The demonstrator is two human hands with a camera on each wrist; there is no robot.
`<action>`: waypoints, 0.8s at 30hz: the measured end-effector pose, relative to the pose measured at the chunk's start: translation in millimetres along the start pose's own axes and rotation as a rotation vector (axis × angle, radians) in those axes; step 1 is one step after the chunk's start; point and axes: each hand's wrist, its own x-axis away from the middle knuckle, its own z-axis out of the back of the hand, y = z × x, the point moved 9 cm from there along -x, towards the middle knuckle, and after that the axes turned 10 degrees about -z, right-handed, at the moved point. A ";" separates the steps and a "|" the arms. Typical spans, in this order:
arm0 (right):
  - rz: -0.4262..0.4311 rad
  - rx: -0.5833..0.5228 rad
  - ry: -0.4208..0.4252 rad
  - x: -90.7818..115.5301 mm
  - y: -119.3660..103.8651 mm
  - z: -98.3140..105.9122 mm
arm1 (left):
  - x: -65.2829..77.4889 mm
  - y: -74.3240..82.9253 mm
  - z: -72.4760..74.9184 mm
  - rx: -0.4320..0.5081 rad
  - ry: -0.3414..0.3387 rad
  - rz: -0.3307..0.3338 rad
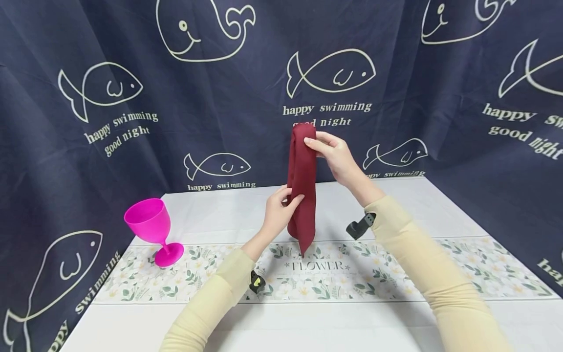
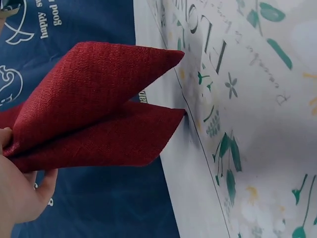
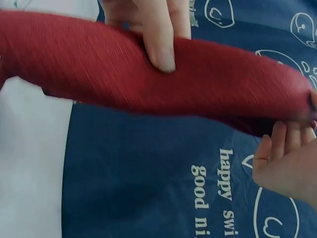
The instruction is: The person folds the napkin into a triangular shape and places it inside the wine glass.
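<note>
A dark red cloth napkin (image 1: 304, 181), folded into a long strip, hangs upright in the head view, looped at the top and pointed at the bottom. My left hand (image 1: 276, 212) pinches it about halfway down, the thumb lying across its front. Near the top fold, my right hand (image 1: 335, 155) grips its right edge between thumb and fingers. Two pointed ends of the napkin (image 2: 99, 94) spread apart in the left wrist view. Seen from the right wrist, the strip (image 3: 99, 69) runs between the left hand (image 3: 157, 29) and the right hand (image 3: 292, 163).
A bright pink plastic goblet (image 1: 151, 222) stands on the left of the white table (image 1: 211, 210). Beneath the hands lies a floral printed band (image 1: 374, 274) with the word FLOWER. Dark blue fabric (image 1: 246, 107) with fish drawings hangs behind and at both sides.
</note>
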 end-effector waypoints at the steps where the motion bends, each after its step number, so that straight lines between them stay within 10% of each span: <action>1: -0.010 0.032 0.000 -0.4 0.3 0.9 | 0.6 4.4 0.9 0.008 -0.005 0.001; 10: -0.067 0.058 -0.166 3.3 1.3 -6.3 | 3.5 29.6 3.3 0.060 -0.072 0.026; 24: -0.083 0.106 -0.119 2.2 -0.5 -2.1 | 9.7 -34.9 -9.3 0.103 -0.156 0.240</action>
